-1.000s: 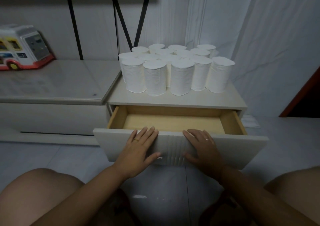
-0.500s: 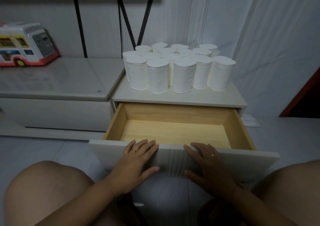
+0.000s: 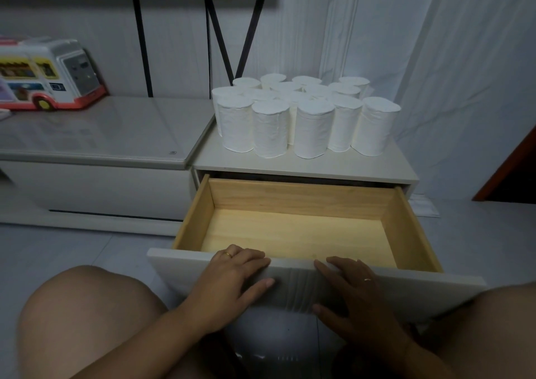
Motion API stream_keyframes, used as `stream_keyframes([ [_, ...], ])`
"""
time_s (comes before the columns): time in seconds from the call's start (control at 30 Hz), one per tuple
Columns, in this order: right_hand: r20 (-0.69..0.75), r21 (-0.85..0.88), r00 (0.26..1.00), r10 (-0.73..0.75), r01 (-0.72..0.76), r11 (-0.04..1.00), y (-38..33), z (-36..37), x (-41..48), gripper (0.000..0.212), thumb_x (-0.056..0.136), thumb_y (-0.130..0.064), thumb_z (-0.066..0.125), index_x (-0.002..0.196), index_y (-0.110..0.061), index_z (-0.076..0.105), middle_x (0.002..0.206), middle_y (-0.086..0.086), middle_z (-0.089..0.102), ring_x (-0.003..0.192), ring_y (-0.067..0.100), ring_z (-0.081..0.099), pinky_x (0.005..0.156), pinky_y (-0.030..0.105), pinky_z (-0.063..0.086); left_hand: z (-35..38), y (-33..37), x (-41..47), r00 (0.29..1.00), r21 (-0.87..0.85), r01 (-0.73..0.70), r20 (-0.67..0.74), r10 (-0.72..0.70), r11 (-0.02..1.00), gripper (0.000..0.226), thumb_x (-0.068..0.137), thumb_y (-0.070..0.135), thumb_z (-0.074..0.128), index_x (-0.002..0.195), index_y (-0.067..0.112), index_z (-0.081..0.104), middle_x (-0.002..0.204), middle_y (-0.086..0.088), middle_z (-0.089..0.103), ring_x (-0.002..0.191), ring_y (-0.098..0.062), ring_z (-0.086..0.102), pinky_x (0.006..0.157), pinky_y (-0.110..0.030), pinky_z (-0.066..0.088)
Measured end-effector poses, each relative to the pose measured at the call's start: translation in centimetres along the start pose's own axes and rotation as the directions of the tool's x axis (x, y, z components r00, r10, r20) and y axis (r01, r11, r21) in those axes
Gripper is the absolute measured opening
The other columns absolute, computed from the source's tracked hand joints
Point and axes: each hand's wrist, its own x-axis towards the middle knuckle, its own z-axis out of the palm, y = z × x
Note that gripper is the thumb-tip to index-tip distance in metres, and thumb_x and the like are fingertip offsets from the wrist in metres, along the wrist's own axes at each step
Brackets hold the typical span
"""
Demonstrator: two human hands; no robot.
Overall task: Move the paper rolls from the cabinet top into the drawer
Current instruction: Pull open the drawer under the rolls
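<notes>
Several white paper rolls (image 3: 307, 120) stand upright in a tight cluster on the small cabinet top (image 3: 307, 168). Below it the wooden drawer (image 3: 298, 230) is pulled far out, and nothing lies in it. My left hand (image 3: 232, 283) rests flat on the drawer's white front panel (image 3: 406, 288), fingers reaching its top edge, thumb spread on the face. My right hand (image 3: 351, 291) lies on the same panel to the right, fingers spread up to the edge. Neither hand touches a roll.
A long low cabinet (image 3: 95, 135) adjoins on the left and carries a toy bus (image 3: 49, 77). Black cables (image 3: 223, 30) hang on the wall behind. My bare knees (image 3: 87, 315) flank the drawer front. A white wall and a dark red door frame (image 3: 513, 164) are at right.
The drawer has slid much further out toward me with both hands on its front panel. Its full wooden bottom shows now. The rolls have not moved.
</notes>
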Motion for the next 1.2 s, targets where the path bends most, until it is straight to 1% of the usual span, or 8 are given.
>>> stream_keyframes([
  [0.1,-0.030,0.044,1.000,-0.007,0.008,0.999,-0.4,-0.2,-0.2,0.073,0.074,-0.069,0.045,0.136,-0.041,0.019,0.145,-0.004,0.033,0.132,0.013,0.026,0.115,0.040,0.020,-0.3,0.1,0.0,1.000,-0.020,0.005,-0.014,-0.005,1.000,0.066,0.084,0.070,0.020,0.130,0.034,0.052,0.129,0.021,0.051,0.112,0.001,0.036,0.095,-0.021,0.030],
  [0.23,0.047,-0.011,0.999,-0.002,0.002,1.000,-0.6,-0.5,-0.3,0.072,0.073,-0.075,0.034,0.132,-0.048,0.003,0.147,-0.012,0.020,0.133,0.004,0.013,0.117,0.031,0.011,-0.4,0.1,-0.2,1.000,-0.034,-0.004,-0.026,0.003,0.999,0.064,0.085,0.069,0.022,0.128,0.033,0.055,0.126,0.020,0.054,0.111,0.000,0.039,0.096,-0.024,0.033],
  [0.43,0.087,-0.013,0.996,-0.008,0.009,1.000,-0.2,-1.6,1.7,0.074,0.062,-0.084,0.016,0.129,-0.055,0.007,0.146,-0.017,0.022,0.132,0.001,0.017,0.110,0.026,0.011,-0.9,-0.5,0.9,0.999,-0.021,-0.054,0.000,0.054,0.998,0.058,0.089,0.067,0.023,0.123,0.035,0.057,0.116,0.022,0.057,0.102,0.002,0.041,0.090,-0.023,0.035],
  [0.53,0.025,0.077,0.999,-0.040,0.038,0.996,-0.4,-2.6,5.7,0.070,0.069,-0.080,0.028,0.131,-0.052,0.015,0.149,-0.013,0.025,0.135,0.005,0.019,0.110,0.028,0.016,-1.6,-1.6,2.8,0.997,-0.018,-0.072,0.005,0.073,0.997,0.056,0.090,0.066,0.024,0.123,0.034,0.056,0.113,0.018,0.060,0.102,0.000,0.046,0.090,-0.022,0.033],
  [0.67,-0.177,0.280,0.984,0.000,0.051,0.959,-1.4,-3.6,13.7,0.071,0.081,-0.053,0.060,0.142,-0.027,0.033,0.145,-0.002,0.035,0.132,0.015,0.032,0.109,0.034,0.030,-2.9,-3.9,6.4,0.994,0.009,-0.026,-0.108,0.027,1.000,0.051,0.091,0.062,0.031,0.128,0.033,0.053,0.123,0.013,0.059,0.114,-0.006,0.047,0.098,-0.027,0.031],
  [0.83,-0.248,0.550,0.956,0.153,0.009,0.835,-2.7,-4.0,23.2,0.083,0.081,-0.045,0.065,0.146,-0.019,0.020,0.151,0.001,0.026,0.136,0.016,0.030,0.112,0.038,0.031,-4.2,-8.5,10.2,0.973,-0.055,0.118,-0.195,-0.127,0.991,0.054,0.091,0.058,0.038,0.134,0.027,0.049,0.135,0.003,0.054,0.125,-0.013,0.044,0.107,-0.033,0.027],
  [0.97,-0.315,0.603,0.919,0.236,0.002,0.798,-3.4,-3.5,29.1,0.096,0.078,-0.045,0.069,0.148,-0.014,0.012,0.152,0.007,0.021,0.139,0.021,0.024,0.116,0.040,0.025,-3.6,-12.2,10.7,0.949,-0.073,0.230,-0.206,-0.240,0.971,0.060,0.091,0.061,0.031,0.141,0.028,0.038,0.147,0.005,0.040,0.139,-0.013,0.028,0.112,-0.036,0.017],
  [1.2,-0.453,0.650,0.808,0.377,0.010,0.760,-3.2,-2.4,35.9,0.113,0.070,-0.043,0.076,0.149,-0.011,0.002,0.156,0.007,0.011,0.144,0.020,0.010,0.118,0.032,0.013,-2.0,-16.4,10.8,0.926,-0.111,0.345,-0.124,-0.357,0.932,0.076,0.083,0.065,0.024,0.149,0.027,0.018,0.157,0.008,0.015,0.144,-0.010,0.009,0.118,-0.038,0.008],
])
